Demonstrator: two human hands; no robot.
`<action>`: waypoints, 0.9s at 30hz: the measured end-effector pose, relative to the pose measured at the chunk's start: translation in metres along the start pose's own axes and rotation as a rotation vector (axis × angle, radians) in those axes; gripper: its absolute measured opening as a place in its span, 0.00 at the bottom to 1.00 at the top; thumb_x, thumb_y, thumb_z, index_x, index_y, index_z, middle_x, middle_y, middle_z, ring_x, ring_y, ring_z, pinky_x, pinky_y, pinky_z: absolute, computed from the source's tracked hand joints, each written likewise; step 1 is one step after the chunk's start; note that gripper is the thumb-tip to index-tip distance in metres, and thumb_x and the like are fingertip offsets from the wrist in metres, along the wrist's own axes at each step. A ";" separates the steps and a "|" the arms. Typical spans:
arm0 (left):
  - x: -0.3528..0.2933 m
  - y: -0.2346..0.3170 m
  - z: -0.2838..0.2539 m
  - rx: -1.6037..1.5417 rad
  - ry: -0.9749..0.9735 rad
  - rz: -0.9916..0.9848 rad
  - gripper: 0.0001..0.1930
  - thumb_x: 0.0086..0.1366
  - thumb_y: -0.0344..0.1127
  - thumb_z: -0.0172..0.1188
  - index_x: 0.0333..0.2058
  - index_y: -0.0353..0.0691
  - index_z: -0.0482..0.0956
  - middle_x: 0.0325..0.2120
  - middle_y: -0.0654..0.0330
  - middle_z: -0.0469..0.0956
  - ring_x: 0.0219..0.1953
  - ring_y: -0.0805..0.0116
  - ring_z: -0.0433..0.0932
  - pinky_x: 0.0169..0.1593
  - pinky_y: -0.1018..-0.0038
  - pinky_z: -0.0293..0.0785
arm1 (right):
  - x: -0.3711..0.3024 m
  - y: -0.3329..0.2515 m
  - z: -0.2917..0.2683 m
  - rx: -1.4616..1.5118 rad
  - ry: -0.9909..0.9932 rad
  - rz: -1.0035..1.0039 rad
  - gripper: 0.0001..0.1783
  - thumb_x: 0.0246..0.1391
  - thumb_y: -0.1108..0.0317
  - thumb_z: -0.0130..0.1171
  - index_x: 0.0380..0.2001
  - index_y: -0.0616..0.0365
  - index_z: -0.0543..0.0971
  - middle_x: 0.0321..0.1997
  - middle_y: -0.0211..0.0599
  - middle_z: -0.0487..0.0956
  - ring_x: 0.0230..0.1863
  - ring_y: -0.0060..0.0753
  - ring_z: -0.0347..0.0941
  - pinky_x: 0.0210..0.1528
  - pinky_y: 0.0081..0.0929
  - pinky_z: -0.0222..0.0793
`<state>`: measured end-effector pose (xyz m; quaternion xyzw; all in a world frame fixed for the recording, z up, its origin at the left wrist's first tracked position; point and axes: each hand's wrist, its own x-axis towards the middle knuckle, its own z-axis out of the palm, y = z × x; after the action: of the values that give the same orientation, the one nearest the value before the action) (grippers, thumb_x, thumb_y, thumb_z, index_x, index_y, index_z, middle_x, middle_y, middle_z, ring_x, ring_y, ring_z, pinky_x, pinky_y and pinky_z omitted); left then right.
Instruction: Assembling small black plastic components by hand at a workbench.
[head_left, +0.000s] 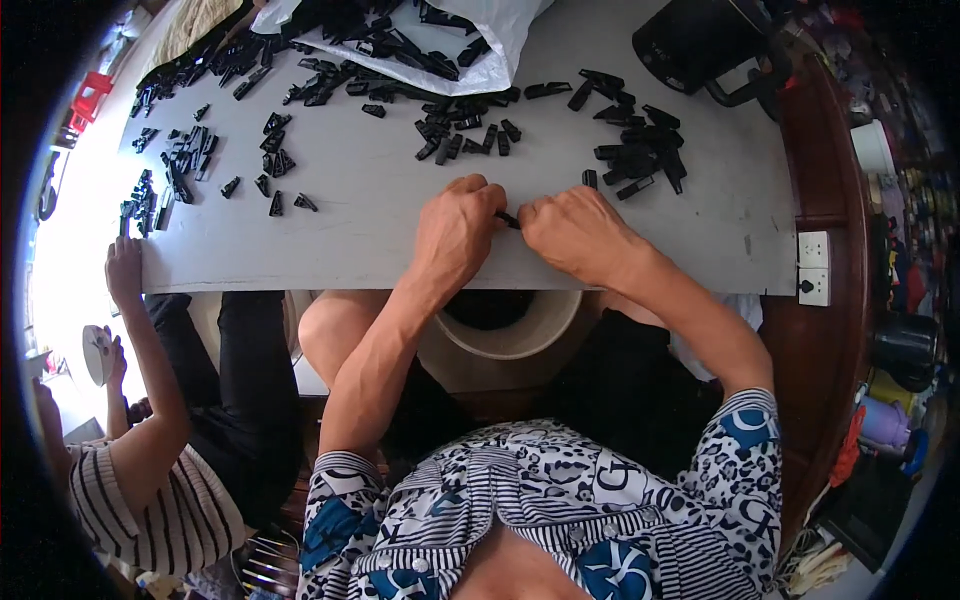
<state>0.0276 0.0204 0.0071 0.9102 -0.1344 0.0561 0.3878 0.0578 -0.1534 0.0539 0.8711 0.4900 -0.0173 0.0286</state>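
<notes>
Over the near part of the grey table, my left hand (456, 232) and my right hand (582, 232) meet with fingers closed on a small black plastic piece (508, 219). Each hand pinches one end of it; most of the piece is hidden by the fingers. Just beyond my right hand lies a single black piece (589, 178), and farther right a heap of longer black clip-like pieces (640, 150). Ahead of my left hand is a loose group of short black pieces (468, 128).
A white plastic bag (505, 62) spills black pieces at the far side of the table (350, 235). A black lidded mug (690, 45) stands back right. Between my knees sits a pale bucket (500, 347). At left, another person's hand (124, 270) touches the table edge near scattered pieces.
</notes>
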 end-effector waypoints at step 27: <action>0.006 -0.011 -0.001 -0.191 -0.058 0.048 0.05 0.46 0.20 0.52 0.25 0.35 0.73 0.25 0.49 0.74 0.29 0.44 0.74 0.31 0.58 0.69 | 0.023 -0.007 -0.005 0.078 -0.130 -0.120 0.07 0.39 0.69 0.55 0.15 0.55 0.81 0.20 0.39 0.80 0.25 0.40 0.79 0.28 0.36 0.73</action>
<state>0.0366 0.0274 0.0018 0.8667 -0.1721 0.0261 0.4674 0.0635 -0.1297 0.0577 0.8376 0.5374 -0.0948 0.0252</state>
